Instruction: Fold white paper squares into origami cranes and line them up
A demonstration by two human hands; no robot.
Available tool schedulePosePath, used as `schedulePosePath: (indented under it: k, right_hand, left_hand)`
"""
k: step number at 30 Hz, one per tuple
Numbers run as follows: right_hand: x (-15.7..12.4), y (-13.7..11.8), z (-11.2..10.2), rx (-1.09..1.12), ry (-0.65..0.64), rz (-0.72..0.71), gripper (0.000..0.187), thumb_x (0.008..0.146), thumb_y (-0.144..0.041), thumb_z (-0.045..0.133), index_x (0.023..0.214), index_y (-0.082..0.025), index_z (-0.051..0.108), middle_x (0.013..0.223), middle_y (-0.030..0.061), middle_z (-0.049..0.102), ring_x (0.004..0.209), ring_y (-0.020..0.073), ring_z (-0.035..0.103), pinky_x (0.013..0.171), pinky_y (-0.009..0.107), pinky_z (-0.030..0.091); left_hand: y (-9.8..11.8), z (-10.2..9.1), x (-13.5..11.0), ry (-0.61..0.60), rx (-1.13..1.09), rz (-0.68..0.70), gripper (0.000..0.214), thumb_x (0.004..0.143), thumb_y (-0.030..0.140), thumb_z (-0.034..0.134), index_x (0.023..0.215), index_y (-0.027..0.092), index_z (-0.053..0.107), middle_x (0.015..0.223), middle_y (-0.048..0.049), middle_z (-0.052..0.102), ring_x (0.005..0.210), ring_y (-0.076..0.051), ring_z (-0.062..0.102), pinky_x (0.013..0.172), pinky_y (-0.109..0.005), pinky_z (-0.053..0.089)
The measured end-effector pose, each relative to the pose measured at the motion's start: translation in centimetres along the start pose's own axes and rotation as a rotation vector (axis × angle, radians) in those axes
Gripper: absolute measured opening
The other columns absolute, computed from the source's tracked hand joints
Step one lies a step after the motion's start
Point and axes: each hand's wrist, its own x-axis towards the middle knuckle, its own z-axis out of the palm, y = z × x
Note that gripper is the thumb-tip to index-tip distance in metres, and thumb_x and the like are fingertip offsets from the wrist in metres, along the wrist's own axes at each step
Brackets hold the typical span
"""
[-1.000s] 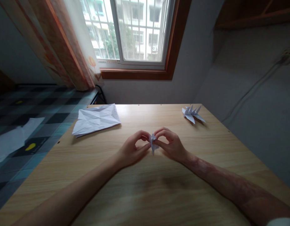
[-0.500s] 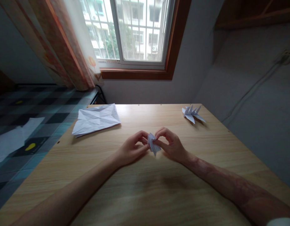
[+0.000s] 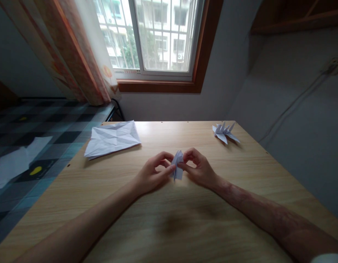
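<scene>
A small folded piece of white paper (image 3: 178, 165) is held upright between both hands above the middle of the wooden table (image 3: 169, 215). My left hand (image 3: 152, 173) pinches its left side with thumb and forefinger. My right hand (image 3: 198, 168) pinches its right side, fingers curled. Both forearms rest low over the tabletop.
A creased white sheet (image 3: 111, 139) lies flat at the table's back left. A finished spiky paper figure (image 3: 223, 132) sits at the back right. Left of the table is a checked bed cover (image 3: 34, 146) with white paper on it. A window and a curtain stand behind.
The small paper has been turned between the fingertips and now stands more upright. The hands have stayed in the same spot.
</scene>
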Motion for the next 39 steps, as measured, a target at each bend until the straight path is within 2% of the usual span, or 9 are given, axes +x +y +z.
schedulePosePath:
  k: [3, 5, 13, 19, 22, 26, 31, 35, 39]
  right_hand:
    - [0.0, 0.1, 0.0, -0.015, 0.016, -0.003, 0.027, 0.097, -0.039, 0.087, 0.097, -0.024, 0.064, 0.090, -0.0009, 0.068, 0.083, 0.0170, 0.069, 0.081, 0.034, 0.061]
    - [0.1, 0.1, -0.1, -0.009, 0.022, -0.005, 0.027, 0.096, -0.039, 0.088, 0.099, -0.024, 0.065, 0.091, -0.0007, 0.069, 0.084, 0.0167, 0.070, 0.081, 0.034, 0.062]
    - [0.2, 0.6, -0.2, 0.102, 0.010, 0.041, 0.025, 0.102, -0.045, 0.081, 0.102, -0.023, 0.068, 0.094, 0.0006, 0.071, 0.076, 0.0154, 0.070, 0.070, 0.031, 0.062]
    - [0.3, 0.8, -0.1, 0.119, -0.021, 0.052, 0.026, 0.099, -0.043, 0.084, 0.099, -0.023, 0.067, 0.091, 0.0004, 0.068, 0.075, 0.0136, 0.064, 0.063, 0.025, 0.056]
    - [0.3, 0.8, -0.1, 0.098, -0.006, 0.052, 0.027, 0.099, -0.042, 0.085, 0.098, -0.023, 0.067, 0.089, -0.0004, 0.068, 0.072, 0.0132, 0.063, 0.063, 0.026, 0.057]
    - [0.4, 1.1, -0.1, 0.062, 0.031, 0.067, 0.030, 0.098, -0.046, 0.085, 0.099, -0.023, 0.066, 0.090, -0.0002, 0.068, 0.075, 0.0143, 0.064, 0.063, 0.026, 0.058]
    - [0.3, 1.2, -0.2, 0.008, 0.054, 0.032, 0.032, 0.098, -0.041, 0.085, 0.118, -0.026, 0.064, 0.102, 0.0008, 0.071, 0.080, 0.0150, 0.067, 0.070, 0.028, 0.060]
    - [0.3, 0.8, -0.3, -0.055, 0.097, -0.033, 0.037, 0.098, -0.035, 0.085, 0.127, -0.028, 0.064, 0.112, 0.0023, 0.072, 0.081, 0.0153, 0.068, 0.078, 0.033, 0.061]
    - [0.5, -0.1, -0.3, -0.187, 0.085, -0.141, 0.012, 0.102, -0.030, 0.080, 0.111, -0.026, 0.074, 0.112, 0.0052, 0.072, 0.087, 0.0186, 0.068, 0.080, 0.036, 0.061]
  left_hand:
    - [0.0, 0.2, -0.1, 0.010, 0.099, 0.036, 0.035, 0.093, 0.036, 0.086, 0.119, 0.016, 0.074, 0.103, -0.0086, 0.081, 0.085, -0.019, 0.075, 0.063, -0.022, 0.056]
    - [-0.3, 0.4, -0.2, 0.010, 0.160, 0.049, 0.028, 0.095, 0.032, 0.081, 0.117, 0.016, 0.076, 0.095, -0.0067, 0.081, 0.081, -0.018, 0.074, 0.062, -0.022, 0.055]
    - [-1.0, 0.0, 0.3, -0.065, 0.045, -0.004, 0.036, 0.111, 0.039, 0.062, 0.131, 0.016, 0.079, 0.118, -0.0116, 0.085, 0.104, -0.025, 0.079, 0.092, -0.034, 0.063]
    - [-1.2, 0.2, 0.3, -0.038, 0.081, 0.039, 0.046, 0.114, 0.041, 0.057, 0.153, 0.021, 0.069, 0.149, -0.0117, 0.075, 0.134, -0.031, 0.071, 0.123, -0.044, 0.052]
    - [-1.6, 0.2, 0.1, -0.053, 0.098, 0.059, 0.048, 0.113, 0.040, 0.058, 0.158, 0.025, 0.065, 0.156, -0.0110, 0.070, 0.142, -0.031, 0.066, 0.128, -0.045, 0.048]
    - [-1.9, 0.0, 0.0, -0.099, 0.069, 0.059, 0.054, 0.112, 0.038, 0.063, 0.164, 0.028, 0.058, 0.162, -0.0111, 0.064, 0.147, -0.030, 0.062, 0.125, -0.042, 0.051]
    - [-1.6, -0.1, 0.2, -0.081, 0.032, 0.029, 0.050, 0.111, 0.037, 0.064, 0.160, 0.025, 0.063, 0.158, -0.0134, 0.067, 0.143, -0.032, 0.064, 0.121, -0.044, 0.054]
    - [-1.7, 0.0, 0.3, -0.025, 0.024, -0.028, 0.054, 0.107, 0.040, 0.070, 0.157, 0.021, 0.065, 0.131, -0.0122, 0.079, 0.108, -0.025, 0.074, 0.092, -0.034, 0.064]
    - [-1.8, 0.1, 0.2, -0.019, -0.035, -0.087, 0.055, 0.104, 0.043, 0.073, 0.155, 0.020, 0.065, 0.096, -0.0045, 0.076, 0.080, -0.017, 0.070, 0.072, -0.027, 0.062]
